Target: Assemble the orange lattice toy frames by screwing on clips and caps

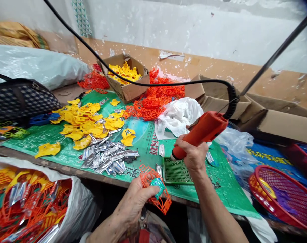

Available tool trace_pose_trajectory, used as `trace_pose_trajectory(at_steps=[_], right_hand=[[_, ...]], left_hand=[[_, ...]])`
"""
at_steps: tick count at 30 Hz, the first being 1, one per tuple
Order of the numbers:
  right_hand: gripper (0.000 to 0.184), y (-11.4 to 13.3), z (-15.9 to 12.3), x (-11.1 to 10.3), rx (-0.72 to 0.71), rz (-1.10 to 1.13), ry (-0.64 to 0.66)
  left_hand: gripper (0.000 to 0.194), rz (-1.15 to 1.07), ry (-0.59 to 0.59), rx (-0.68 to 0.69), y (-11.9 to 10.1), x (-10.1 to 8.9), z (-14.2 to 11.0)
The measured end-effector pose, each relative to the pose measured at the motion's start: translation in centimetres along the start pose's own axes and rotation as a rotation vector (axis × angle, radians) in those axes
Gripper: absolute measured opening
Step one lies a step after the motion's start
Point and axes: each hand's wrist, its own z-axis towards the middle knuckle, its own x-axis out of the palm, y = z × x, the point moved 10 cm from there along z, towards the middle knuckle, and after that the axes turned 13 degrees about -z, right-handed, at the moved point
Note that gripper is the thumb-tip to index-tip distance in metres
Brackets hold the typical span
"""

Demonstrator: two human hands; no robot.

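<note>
My left hand (136,195) pinches an orange plastic lattice frame (166,205) between thumb and fingers. A teal plastic piece (157,186) sits on the frame, under my thumb tip. Wrapped round the body of a red corded electric screwdriver (205,128) is my right hand (196,157). The screwdriver slants down to the left, its tip end above a green perforated tray (177,172) and apart from the frame. Small dark bits lie in the tray, too small to make out. Silver strip-like parts (106,157) lie heaped left of the tray, beside a pile of yellow plastic pieces (84,119).
A black cable (143,83) loops overhead to the screwdriver. Behind stand a carton (133,90) of yellow pieces, orange frames (153,104) and a white cloth bag (180,113). A white sack (80,199) of finished-looking parts is front left; a red basket (259,202) is at right.
</note>
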Motion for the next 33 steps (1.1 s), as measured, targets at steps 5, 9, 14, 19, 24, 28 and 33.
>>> trace_pose_trajectory(at_steps=[5, 9, 14, 19, 24, 28, 33], right_hand=[[0.014, 2.7, 0.1, -0.3, -0.051, 0.063, 0.008], [0.016, 4.9, -0.7, -0.4, -0.060, 0.123, 0.039], [0.034, 5.9, -2.1, 0.0, -0.032, 0.224, 0.110], [0.050, 6.8, -3.0, 0.4, -0.012, 0.333, 0.216], [0.041, 7.5, -3.6, 1.3, -0.022, 0.482, 0.384], [0.045, 8.0, -4.1, 2.3, -0.034, 0.581, 0.524], [0.053, 8.2, -4.6, 3.2, -0.022, 0.680, 0.625]], left_hand=[[0.017, 0.026, -0.030, 0.042, -0.3, -0.2, 0.2], [0.015, 0.060, -0.032, 0.056, -0.2, -0.2, 0.2], [0.016, 0.037, 0.016, 0.065, -0.6, 0.8, 0.2], [0.016, 0.027, 0.027, 0.126, -1.6, 1.3, 0.1], [0.023, 0.016, 0.060, 0.143, -1.9, 1.3, -0.1], [0.015, 0.019, 0.031, 0.106, -2.0, 0.6, -0.1], [0.043, 0.086, -0.043, 0.076, -2.1, -1.3, 0.2]])
